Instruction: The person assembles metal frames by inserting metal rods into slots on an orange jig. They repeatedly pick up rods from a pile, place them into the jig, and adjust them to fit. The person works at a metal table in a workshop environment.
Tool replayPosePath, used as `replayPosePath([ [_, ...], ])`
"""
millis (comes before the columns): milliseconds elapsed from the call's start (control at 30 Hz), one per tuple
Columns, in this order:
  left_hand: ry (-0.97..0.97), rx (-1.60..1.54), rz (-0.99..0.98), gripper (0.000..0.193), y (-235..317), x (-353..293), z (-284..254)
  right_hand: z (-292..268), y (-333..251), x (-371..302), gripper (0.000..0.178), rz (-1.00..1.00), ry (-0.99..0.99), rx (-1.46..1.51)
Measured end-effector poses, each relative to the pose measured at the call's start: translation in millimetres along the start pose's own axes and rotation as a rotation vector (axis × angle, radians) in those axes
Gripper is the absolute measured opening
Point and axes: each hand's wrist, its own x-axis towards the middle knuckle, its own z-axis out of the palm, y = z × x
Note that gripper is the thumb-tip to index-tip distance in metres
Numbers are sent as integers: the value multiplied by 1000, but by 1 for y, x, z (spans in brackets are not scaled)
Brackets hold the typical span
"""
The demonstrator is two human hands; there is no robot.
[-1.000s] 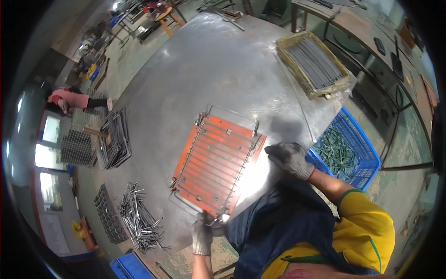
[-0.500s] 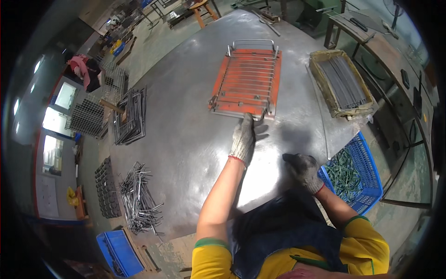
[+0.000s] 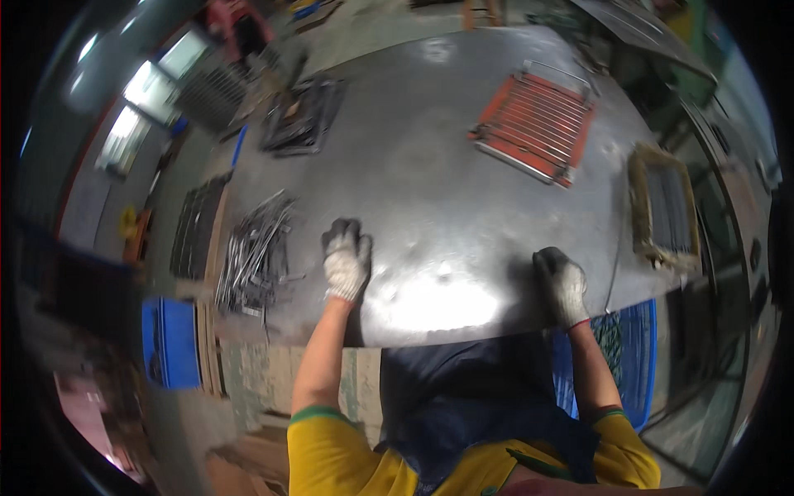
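Note:
My left hand (image 3: 347, 258), in a pale knitted glove with dark fingers, is over the metal tabletop (image 3: 405, 174), right of a pile of bent metal rods (image 3: 256, 252). Its fingers are spread a little, and nothing shows in them. My right hand (image 3: 564, 285), gloved alike, is by the near edge at the right, its fingers loosely bent and somewhat apart with no object visible. Farther off at the right lies an orange-red fixture plate (image 3: 542, 124). A wire rack with parallel bars (image 3: 533, 112) rests on it, away from both hands.
A worn box of grey strips (image 3: 666, 207) stands at the right edge. A blue basket of green pieces (image 3: 641, 355) is below my right hand. Stacked metal frames (image 3: 306, 116) lie at the far left; a blue bin (image 3: 171, 343) stands off the near-left corner.
My left hand has let go of the fixture's near edge and moved left, toward the rod pile. My right hand stays near the front edge. The view has swung left.

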Motion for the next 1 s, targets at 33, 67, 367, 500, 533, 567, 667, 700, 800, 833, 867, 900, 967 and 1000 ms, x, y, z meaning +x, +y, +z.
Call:
replayPosePath([
  [33,8,-3,5,27,-1,2,0,9,8,13,29,-123,3,-116],
  [67,14,-13,24,27,0,6,3,25,24,29,30,-236,20,-232],
  [367,44,94,-66,37,-18,16,27,48,-50,95,34,-64,62,-164],
  [500,107,94,-96,33,-20,24,31,57,-46,102,34,-121,117,-158],
  [533,115,110,-104,33,-22,24,34,59,-44,103,34,-126,138,-139],
  [567,131,107,-110,33,-24,25,37,61,-41,104,34,-131,159,-120],
  [667,152,110,-118,33,-28,26,39,63,-40,103,33,-131,168,-79],
  [700,148,115,-123,33,-28,27,39,63,-40,104,33,-127,160,-74],
  [800,176,138,-109,31,-29,27,40,66,-37,101,33,-136,173,-59],
  [833,155,126,-112,31,-28,28,39,68,-30,102,32,-161,200,-61],
  [867,134,115,-115,30,-27,30,38,71,-25,104,31,-185,229,-62],
  [900,125,108,-117,29,-26,29,36,70,-27,103,32,-172,213,-74],
  [967,121,114,-129,29,-25,32,32,67,-33,102,34,-176,181,-57],
  [1000,120,113,-137,29,-24,33,31,65,-34,102,36,-180,166,-53],
])
